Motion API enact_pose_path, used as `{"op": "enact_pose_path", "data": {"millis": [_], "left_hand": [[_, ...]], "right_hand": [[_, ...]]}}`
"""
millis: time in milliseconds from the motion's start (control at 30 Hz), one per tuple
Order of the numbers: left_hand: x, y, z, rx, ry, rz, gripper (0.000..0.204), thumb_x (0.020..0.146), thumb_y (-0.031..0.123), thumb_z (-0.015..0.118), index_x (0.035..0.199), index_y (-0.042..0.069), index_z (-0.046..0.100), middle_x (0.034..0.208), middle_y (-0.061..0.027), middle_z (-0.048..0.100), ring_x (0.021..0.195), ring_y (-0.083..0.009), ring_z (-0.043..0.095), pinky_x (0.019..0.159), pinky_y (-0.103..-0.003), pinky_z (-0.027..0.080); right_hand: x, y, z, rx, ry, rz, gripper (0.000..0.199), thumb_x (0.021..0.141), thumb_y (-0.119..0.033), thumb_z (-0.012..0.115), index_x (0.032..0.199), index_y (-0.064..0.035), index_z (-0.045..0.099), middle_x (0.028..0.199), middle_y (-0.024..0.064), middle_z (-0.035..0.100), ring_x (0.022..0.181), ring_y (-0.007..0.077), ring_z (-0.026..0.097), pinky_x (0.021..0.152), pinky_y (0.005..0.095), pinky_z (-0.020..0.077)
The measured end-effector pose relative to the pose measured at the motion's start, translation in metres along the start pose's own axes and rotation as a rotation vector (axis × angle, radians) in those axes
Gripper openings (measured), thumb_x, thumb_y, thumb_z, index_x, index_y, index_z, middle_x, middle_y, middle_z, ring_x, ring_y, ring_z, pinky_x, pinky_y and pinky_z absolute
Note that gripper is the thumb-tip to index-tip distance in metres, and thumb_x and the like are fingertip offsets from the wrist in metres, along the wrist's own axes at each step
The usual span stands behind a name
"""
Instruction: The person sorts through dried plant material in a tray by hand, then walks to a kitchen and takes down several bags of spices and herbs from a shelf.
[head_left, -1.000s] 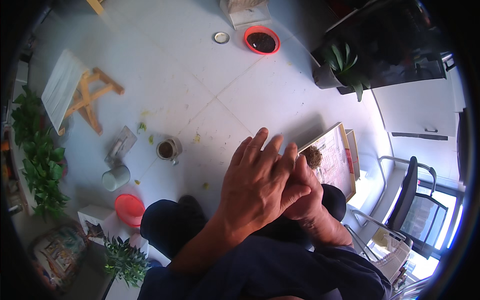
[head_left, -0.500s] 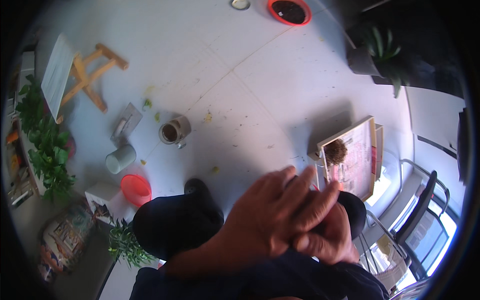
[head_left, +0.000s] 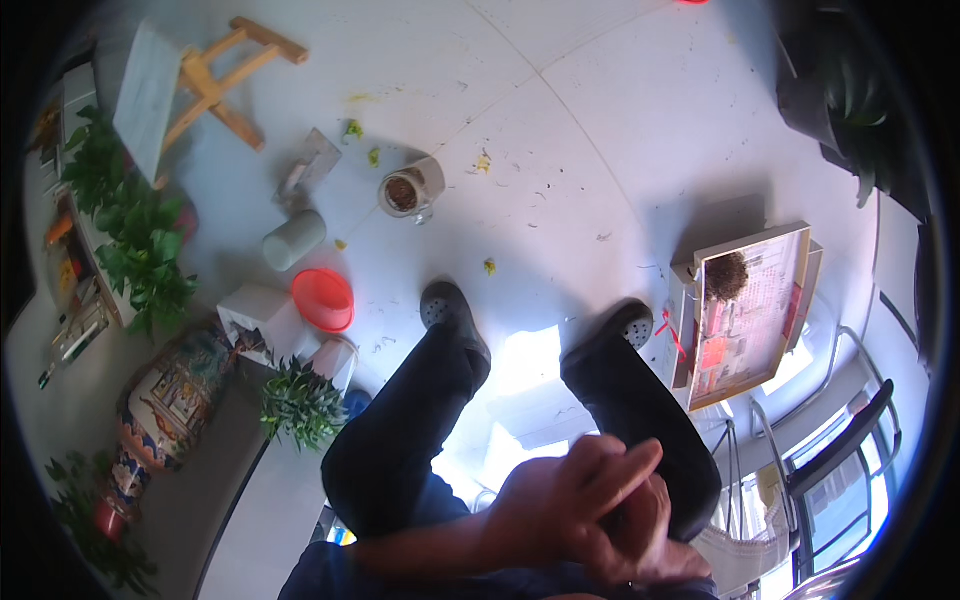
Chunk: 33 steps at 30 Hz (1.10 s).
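Note:
My left hand (head_left: 555,505) lies over my right hand (head_left: 655,525) in front of my lap, and the two touch. The left hand's fingers are bent around the right hand, with one finger straighter than the rest. Most of the right hand's fingers are hidden behind the left, and no tool shows in either hand. To the right, a shallow wooden-edged tray (head_left: 750,385) lined with printed paper holds a brown, fibrous clump (head_left: 726,276). A red ribbon (head_left: 672,332) hangs beside it. Ahead on the floor stands a glass mug (head_left: 428,180) with brown contents.
A flat trowel (head_left: 312,165), a pale cup (head_left: 294,241), a red bucket (head_left: 323,300) and a white box (head_left: 262,318) are at left. Beyond them a wooden-legged stool (head_left: 215,85) lies tipped over. A patterned vase (head_left: 172,395), leafy plants (head_left: 140,250) and a metal-framed chair (head_left: 835,445) flank me.
The view has shifted, so the floor things appear farther right and my legs and both shoes show. My joined hands sit lower in the picture, and the left hand's fingers are more bent.

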<state>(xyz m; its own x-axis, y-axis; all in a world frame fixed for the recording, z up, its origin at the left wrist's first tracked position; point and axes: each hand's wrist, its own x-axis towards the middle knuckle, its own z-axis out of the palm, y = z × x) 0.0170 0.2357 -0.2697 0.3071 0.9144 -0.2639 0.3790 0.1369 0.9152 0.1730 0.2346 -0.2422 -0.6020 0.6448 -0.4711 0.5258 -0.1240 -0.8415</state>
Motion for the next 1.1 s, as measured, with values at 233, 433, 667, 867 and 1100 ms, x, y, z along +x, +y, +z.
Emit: {"op": "enact_pose_path", "data": {"millis": [233, 433, 667, 867, 1100], "left_hand": [[-0.028, -0.013, 0.025, -0.071, 0.157, -0.182, 0.077, 0.072, 0.010, 0.072, 0.143, 0.010, 0.040, 0.116, -0.0170, 0.057, 0.089, -0.0357, 0.067, 0.076, -0.040, 0.055], [-0.149, -0.060, 0.081, 0.228, -0.595, -0.735, 0.042, 0.093, 0.036, 0.053, 0.126, 0.012, 0.061, 0.120, -0.0175, 0.064, 0.113, -0.0321, 0.062, 0.095, -0.042, 0.049], [-0.231, 0.045, 0.010, -0.125, -0.098, -0.325, 0.026, 0.092, 0.027, 0.061, 0.105, 0.005, 0.065, 0.100, -0.0137, 0.070, 0.093, -0.0310, 0.069, 0.080, -0.039, 0.054], [-0.250, 0.070, -0.112, -0.013, 0.282, -0.452, 0.024, 0.088, 0.030, 0.065, 0.094, 0.006, 0.066, 0.091, -0.0153, 0.070, 0.089, -0.0338, 0.068, 0.078, -0.041, 0.054], [-0.324, 0.039, -0.225, 0.288, 0.304, -0.503, 0.030, 0.088, 0.034, 0.057, 0.096, 0.008, 0.068, 0.099, -0.0158, 0.069, 0.098, -0.0365, 0.065, 0.087, -0.042, 0.051]], "right_hand": [[0.037, 0.017, 0.029, 0.586, 0.281, 0.334, 0.043, 0.087, -0.040, 0.064, 0.085, 0.0023, 0.056, 0.075, 0.0079, 0.060, 0.068, 0.0138, 0.056, 0.058, 0.0305, 0.0451], [-0.078, 0.116, 0.173, -0.376, -0.009, 0.115, 0.013, 0.085, -0.019, 0.056, 0.090, -0.0164, 0.068, 0.082, 0.0090, 0.066, 0.082, 0.0290, 0.067, 0.065, 0.0458, 0.0539], [-0.180, -0.113, 0.079, -0.372, 0.213, 0.208, 0.009, 0.083, -0.019, 0.066, 0.089, -0.0132, 0.070, 0.089, 0.0088, 0.068, 0.084, 0.0293, 0.067, 0.072, 0.0405, 0.0553], [-0.211, -0.036, -0.037, -0.722, 0.128, -0.128, 0.007, 0.081, -0.015, 0.061, 0.083, -0.0112, 0.067, 0.084, 0.0107, 0.069, 0.073, 0.0272, 0.068, 0.061, 0.0399, 0.0568], [-0.214, -0.030, -0.076, -0.355, 0.119, 0.521, 0.012, 0.082, -0.021, 0.059, 0.081, -0.0135, 0.069, 0.086, 0.0084, 0.070, 0.082, 0.0283, 0.068, 0.069, 0.0418, 0.0562]]}}
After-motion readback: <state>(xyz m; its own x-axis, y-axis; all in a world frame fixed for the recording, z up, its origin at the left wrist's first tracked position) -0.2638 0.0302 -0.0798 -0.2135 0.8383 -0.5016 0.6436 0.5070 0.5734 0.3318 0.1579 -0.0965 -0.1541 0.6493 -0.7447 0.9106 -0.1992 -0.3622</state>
